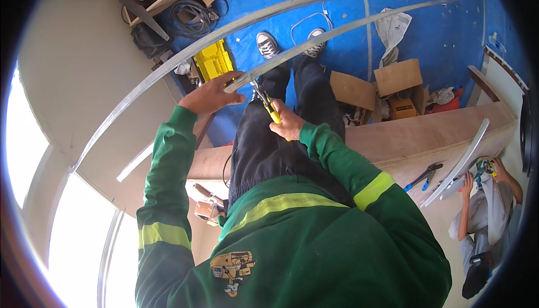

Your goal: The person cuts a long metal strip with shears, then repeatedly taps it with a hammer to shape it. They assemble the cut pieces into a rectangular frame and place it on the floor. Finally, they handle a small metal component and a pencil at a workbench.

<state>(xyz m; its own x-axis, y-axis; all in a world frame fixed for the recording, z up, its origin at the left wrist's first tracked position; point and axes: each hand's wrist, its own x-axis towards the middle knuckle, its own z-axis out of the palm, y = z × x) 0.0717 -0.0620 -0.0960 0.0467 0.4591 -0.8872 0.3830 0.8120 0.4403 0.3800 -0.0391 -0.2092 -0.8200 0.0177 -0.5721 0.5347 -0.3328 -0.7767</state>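
Currently, the left hand point(210, 96) is pinching a grey metal strip point(314, 40) between thumb and fingers. Beside that strip, the right hand point(289, 121) is gripping yellow-handled snips point(273, 111).

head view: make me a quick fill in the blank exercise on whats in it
1. The end of the lower grey strip is at the person's ____ hand.
2. The right hand holds a tool with ____ handles.
3. The floor sheet is coloured ____.
4. The open box is made of ____.

Missing words: left; yellow; blue; cardboard.
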